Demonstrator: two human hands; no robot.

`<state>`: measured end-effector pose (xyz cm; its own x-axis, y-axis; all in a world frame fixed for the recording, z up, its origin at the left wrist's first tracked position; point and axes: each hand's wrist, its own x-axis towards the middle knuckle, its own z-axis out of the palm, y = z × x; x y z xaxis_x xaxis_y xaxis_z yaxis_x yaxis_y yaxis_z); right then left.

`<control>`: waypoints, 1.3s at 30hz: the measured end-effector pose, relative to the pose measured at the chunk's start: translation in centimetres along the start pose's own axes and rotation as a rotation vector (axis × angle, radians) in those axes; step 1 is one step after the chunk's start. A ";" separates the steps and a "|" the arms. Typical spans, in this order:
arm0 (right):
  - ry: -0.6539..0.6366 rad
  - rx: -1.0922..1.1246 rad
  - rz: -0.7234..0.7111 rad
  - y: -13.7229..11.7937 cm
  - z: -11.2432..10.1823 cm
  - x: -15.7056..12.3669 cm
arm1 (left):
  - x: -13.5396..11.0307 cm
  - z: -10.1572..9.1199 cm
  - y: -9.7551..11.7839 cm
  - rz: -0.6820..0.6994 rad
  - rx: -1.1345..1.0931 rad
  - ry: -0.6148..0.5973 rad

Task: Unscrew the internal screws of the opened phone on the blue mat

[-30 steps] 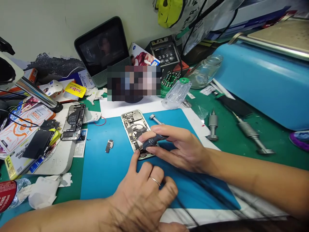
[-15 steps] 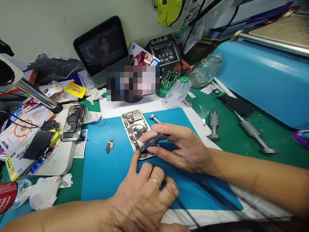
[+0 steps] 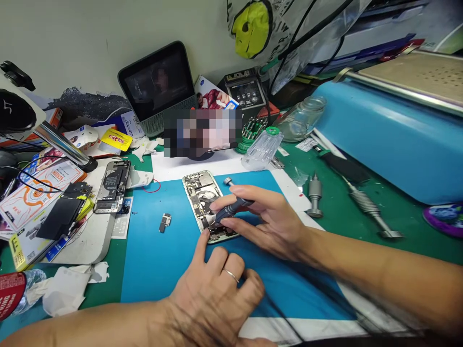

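Observation:
An opened phone [image 3: 202, 197] with its insides bare lies on a blue work mat [image 3: 162, 255]. My right hand [image 3: 267, 219] pinches a dark screwdriver [image 3: 231, 208], whose tip rests on the phone's lower part. My left hand [image 3: 217, 289], a ring on one finger, lies on the mat; its forefinger touches the phone's near edge and the other fingers are curled with nothing in them. A small loose phone part [image 3: 164, 222] sits on the mat to the left.
A second opened phone [image 3: 113, 185] lies on a white pad at left, beside boxes and black parts. A small screen [image 3: 159, 86], a clear bit case [image 3: 262, 147], a glass jar [image 3: 300, 118], metal tools [image 3: 314, 195] and a blue machine [image 3: 390, 135] stand behind and right.
The view has dipped a little, so everything sits slightly lower in the picture. Both hands keep their places on the phone; the screwdriver stays on the same spot.

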<state>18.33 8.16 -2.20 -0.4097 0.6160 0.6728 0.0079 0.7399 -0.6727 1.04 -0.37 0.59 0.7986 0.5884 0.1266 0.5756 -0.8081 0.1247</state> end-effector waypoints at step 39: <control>-0.061 0.009 0.011 -0.2 -0.1 -0.4 | 0.1 -0.2 0.2 -0.028 -0.047 0.009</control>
<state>18.59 7.85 -2.30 -0.4646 0.6059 0.6458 0.0041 0.7307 -0.6827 1.16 -0.46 0.80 0.7808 0.6109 0.1308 0.5885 -0.7895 0.1742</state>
